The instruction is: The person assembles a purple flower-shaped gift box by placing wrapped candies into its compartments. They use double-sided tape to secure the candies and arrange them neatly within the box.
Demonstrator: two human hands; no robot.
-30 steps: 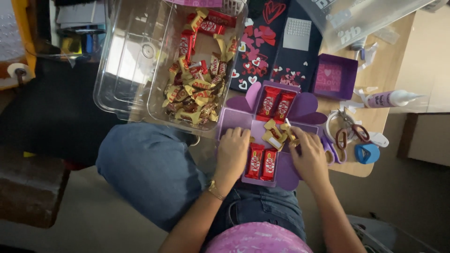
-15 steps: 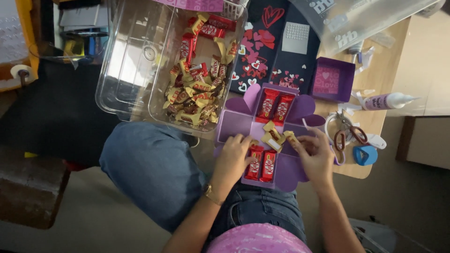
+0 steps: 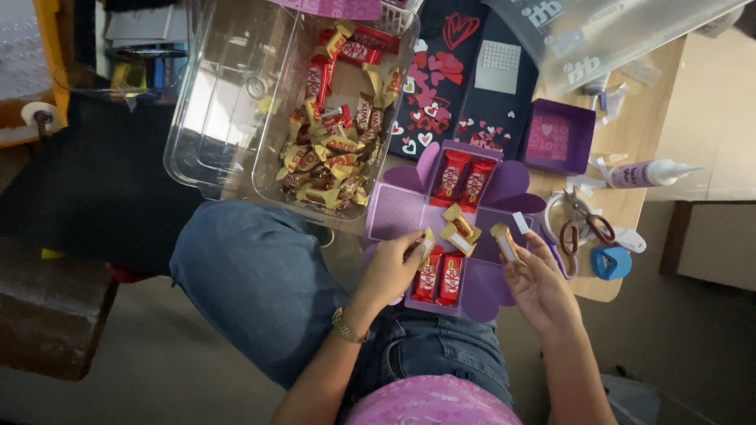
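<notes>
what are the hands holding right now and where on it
Each hand holds a small gold-wrapped candy over the purple box. The left hand pinches one by its lower end; the right hand pinches another by its lower end.

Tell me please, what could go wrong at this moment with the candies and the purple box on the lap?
1. The unfolded purple box rests on the lap, partly off the table edge; it might tip and spill the red bars.
2. The left hand and right hand each pinch a small gold candy; one could slip and fall.
3. The clear bin overhangs the knee and may slide.
</notes>
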